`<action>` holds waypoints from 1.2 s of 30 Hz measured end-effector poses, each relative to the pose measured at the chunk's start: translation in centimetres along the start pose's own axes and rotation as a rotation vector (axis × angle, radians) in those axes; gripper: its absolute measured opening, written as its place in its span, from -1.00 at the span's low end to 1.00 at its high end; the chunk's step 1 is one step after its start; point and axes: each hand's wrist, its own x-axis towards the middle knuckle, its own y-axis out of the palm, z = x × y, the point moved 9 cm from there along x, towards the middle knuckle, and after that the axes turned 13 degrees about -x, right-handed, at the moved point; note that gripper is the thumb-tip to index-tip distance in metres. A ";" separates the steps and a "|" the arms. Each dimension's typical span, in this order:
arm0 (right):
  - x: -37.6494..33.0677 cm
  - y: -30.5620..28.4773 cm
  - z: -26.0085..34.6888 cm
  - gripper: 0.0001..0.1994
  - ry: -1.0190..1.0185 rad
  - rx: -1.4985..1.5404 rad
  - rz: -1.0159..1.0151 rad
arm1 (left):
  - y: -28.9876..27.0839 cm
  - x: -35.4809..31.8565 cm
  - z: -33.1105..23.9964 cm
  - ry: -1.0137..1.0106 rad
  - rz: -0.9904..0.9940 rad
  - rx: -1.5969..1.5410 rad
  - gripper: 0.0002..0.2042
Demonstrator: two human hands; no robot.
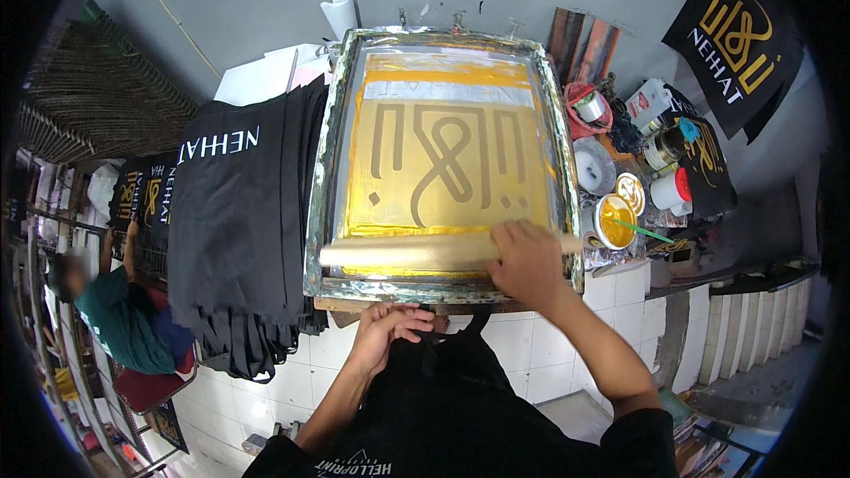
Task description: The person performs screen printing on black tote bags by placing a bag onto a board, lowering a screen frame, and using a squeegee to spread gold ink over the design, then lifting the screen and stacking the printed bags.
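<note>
A screen-printing frame (pixel 313 212) with a worn, paint-stained rim lies in front of me. Its mesh (pixel 398 177) is coated with golden-yellow ink and carries a looped, line-like design. My right hand (pixel 529 261) is wrapped around the right part of a long pale squeegee (pixel 407 250), which lies crosswise over the near end of the mesh. The squeegee is slightly blurred. Just below the frame's near edge, my left hand (pixel 391 329) has its fingers curled beside dark straps (pixel 478 322); what it holds, if anything, is hidden.
Black printed bags (pixel 232 212) are stacked at the left. On the right stand a tub of yellow ink (pixel 614 221) with a green stick, cans (pixel 662 149) and a red-lidded container (pixel 673 188). Another person (pixel 124 319) sits far left by a rack of bags.
</note>
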 end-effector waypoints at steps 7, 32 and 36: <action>14.0 4.2 -8.6 -0.62 0.100 -0.101 -0.052 | 0.3 -0.3 -0.4 -0.079 -0.011 -0.032 -0.68; 21.0 6.5 -12.8 -0.26 0.216 -0.277 0.070 | 11.6 17.8 -32.7 1.026 -0.046 1.503 -0.72; 18.1 5.6 -11.1 -0.33 0.184 -0.241 0.039 | 11.0 15.3 -30.5 0.993 -0.011 1.484 -0.72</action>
